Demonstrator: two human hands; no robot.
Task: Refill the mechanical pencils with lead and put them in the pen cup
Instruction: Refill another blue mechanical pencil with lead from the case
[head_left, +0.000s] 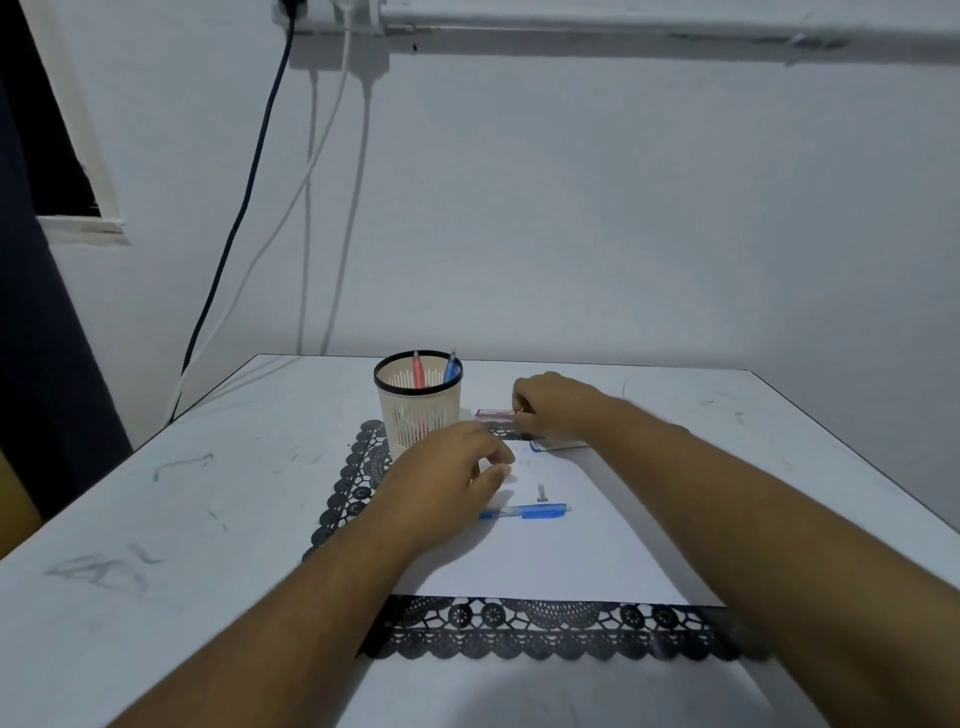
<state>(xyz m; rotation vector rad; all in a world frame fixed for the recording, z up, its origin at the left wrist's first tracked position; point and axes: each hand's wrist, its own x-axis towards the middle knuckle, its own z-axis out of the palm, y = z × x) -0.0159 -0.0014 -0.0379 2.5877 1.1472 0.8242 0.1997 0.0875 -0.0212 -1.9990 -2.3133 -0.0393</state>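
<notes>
Two pencils stand in the pen cup (418, 402). One blue pencil (524, 512) waits on the table (208, 493). My right hand (553, 405) pinches the lead case (496, 414); my left hand (447, 475) hangs loose, holding nothing.

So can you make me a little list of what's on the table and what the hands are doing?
cup: pen cup holding a red pencil and a blue pencil
on paper: another blue pencil lying flat, small cap beside it
right hand: fingers on a pink lead case
left hand: relaxed, holding nothing visible
</notes>
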